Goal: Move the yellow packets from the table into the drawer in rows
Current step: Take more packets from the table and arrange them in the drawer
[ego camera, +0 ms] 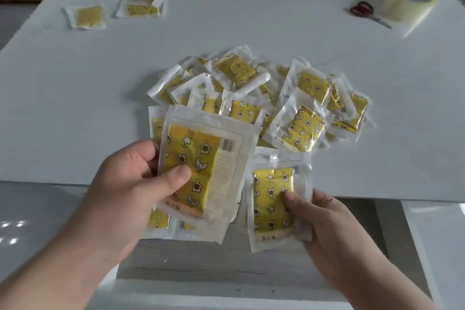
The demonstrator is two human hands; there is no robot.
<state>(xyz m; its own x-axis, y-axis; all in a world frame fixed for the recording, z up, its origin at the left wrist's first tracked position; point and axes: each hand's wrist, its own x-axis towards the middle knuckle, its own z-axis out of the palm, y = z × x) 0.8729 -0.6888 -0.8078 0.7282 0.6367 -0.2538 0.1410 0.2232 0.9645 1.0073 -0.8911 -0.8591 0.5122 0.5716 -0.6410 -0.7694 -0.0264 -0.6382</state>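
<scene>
Nearest the camera, the open grey-floored drawer point(226, 264) lay below the desk's near edge, with a couple of packets visible at its far left, partly hidden behind the held ones. Above it the left hand point(141, 184) grasped a small stack of clear plastic packets with yellow star-and-moon patterned contents point(198, 173), thumb on the front and fingers curled behind the left edge. The stack stood with its long axis nearly upright, leaning slightly to the right, a pale label strip with a barcode down its right side. The right hand point(324, 219) pinched a single clear packet with the same yellow printed insert point(273, 199), thumb on its lower right face; its long axis also ran near to far, about parallel to the stack and just beside it.

Beyond the hands, a loose heap of the same yellow packets point(264, 98) sprawled on the white desk point(75, 108), lying at all angles and overlapping one another, its near side reaching the desk's front edge. Wide bare desk lay to the left and right of the heap.

At the far left, four separate yellow packets point(113, 0) lay flat, well apart from the heap. At the far right sat red-handled scissors point(364, 12) just beside a roll of clear tape point(410, 5).
</scene>
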